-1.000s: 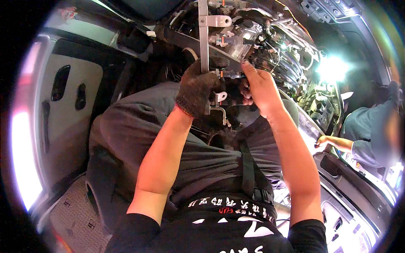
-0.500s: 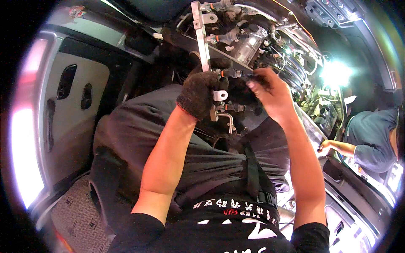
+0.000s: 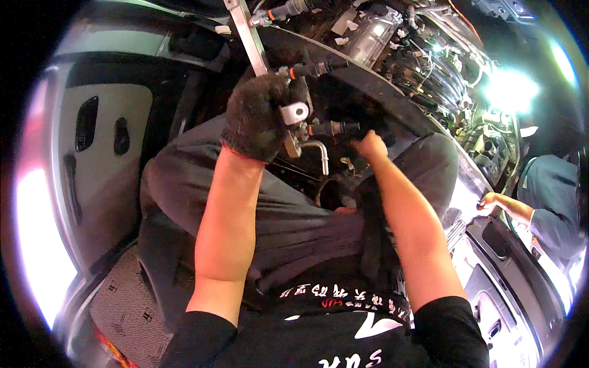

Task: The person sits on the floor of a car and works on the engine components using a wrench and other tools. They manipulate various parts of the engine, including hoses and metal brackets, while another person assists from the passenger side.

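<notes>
My left hand [image 3: 257, 116], in a dark knitted glove, grips a metal rail [image 3: 251, 43] that slants up from my lap, with a white bracket [image 3: 296, 113] and a bent tube [image 3: 320, 153] on it. Black injectors with orange rings stick out to the right, one at the middle [image 3: 316, 67], another lower down [image 3: 330, 127]. My bare right hand [image 3: 368, 144] is just right of the lower injector, fingers curled and partly hidden; what they hold, if anything, is too dark to make out.
An open engine bay [image 3: 417, 67] with hoses and wiring lies ahead, beside a bright lamp [image 3: 510, 91]. A door panel [image 3: 104, 153] is at the left. Another person's hand [image 3: 488, 202] and dark clothing [image 3: 546, 196] are at the right, by a trim edge [image 3: 491, 239].
My left hand and the rail have moved leftward. My right hand has moved down from the middle injector to beside the lower one.
</notes>
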Demonstrator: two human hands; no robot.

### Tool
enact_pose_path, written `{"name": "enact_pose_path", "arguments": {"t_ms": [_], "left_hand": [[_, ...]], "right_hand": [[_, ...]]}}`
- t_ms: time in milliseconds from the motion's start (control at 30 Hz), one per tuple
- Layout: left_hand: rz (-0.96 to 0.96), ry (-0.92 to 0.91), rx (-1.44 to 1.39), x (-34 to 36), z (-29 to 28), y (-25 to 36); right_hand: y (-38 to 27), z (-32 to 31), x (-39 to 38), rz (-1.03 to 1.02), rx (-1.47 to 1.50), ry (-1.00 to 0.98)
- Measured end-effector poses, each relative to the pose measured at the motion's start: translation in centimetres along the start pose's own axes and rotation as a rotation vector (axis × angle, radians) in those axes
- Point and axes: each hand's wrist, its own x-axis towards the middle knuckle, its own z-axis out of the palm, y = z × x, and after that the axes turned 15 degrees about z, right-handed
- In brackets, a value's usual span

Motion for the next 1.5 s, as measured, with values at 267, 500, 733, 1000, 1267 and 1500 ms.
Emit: {"name": "enact_pose_path", "arguments": {"t_ms": [267,500,733,1000,1267,1500], "left_hand": [[0.100,-0.078,0.614,0.8,-1.7,-2.8],[-0.078,0.065,-0.116,0.9,-0.5,-3.4],[-0.070,0.011,-0.012,0.0,2.1,-3.5],[0.067,-0.091,-0.051,-1.9,2.7,-1.8],[0.241,-0.079,0.083,-1.4,2.2,-2.7],[0.126,-0.035,0.140,-1.5,2.2,-0.6]], "right_hand": [[0.9,0.2,1.2,0.040,0.185,-0.055],[0.5,-15.3,-7.4,-0.301,1.284,-0.246],[-2.1,-22.6,-18.1,-0.679,1.170,-0.074],[-4.1,-20.5,-19.6,-0.788,1.168,-0.090],[-6.3,-21.8,-20.2,-0.432,1.416,-0.429],[-5.0,-23.5,-20.0,-0.449,1.639,-0.622]]}}
